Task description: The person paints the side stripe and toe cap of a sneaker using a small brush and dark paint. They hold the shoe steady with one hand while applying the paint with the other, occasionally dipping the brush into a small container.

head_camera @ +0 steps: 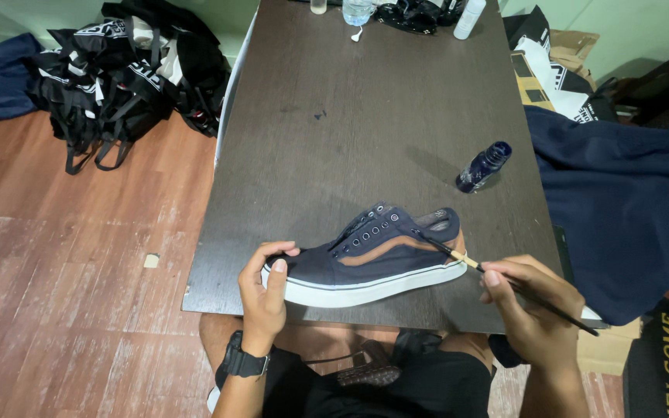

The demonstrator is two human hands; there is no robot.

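I see the left hand [265, 290] gripping the toe of the navy sneaker [369, 259] on the bench [350, 116]. Right hand [528, 306] pinches a thin brush [497, 280], its tip at the heel. Blue bottle [484, 166] stands nearby.

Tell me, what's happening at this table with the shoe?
A person seated at the dark wooden table works on a navy canvas sneaker with a tan side stripe and white sole, which lies near the table's front edge. The left hand steadies the shoe at its toe. The right hand holds a thin paintbrush with a dark handle, its tip at the shoe's heel area. A small dark blue bottle stands on the table behind the shoe, apart from it.
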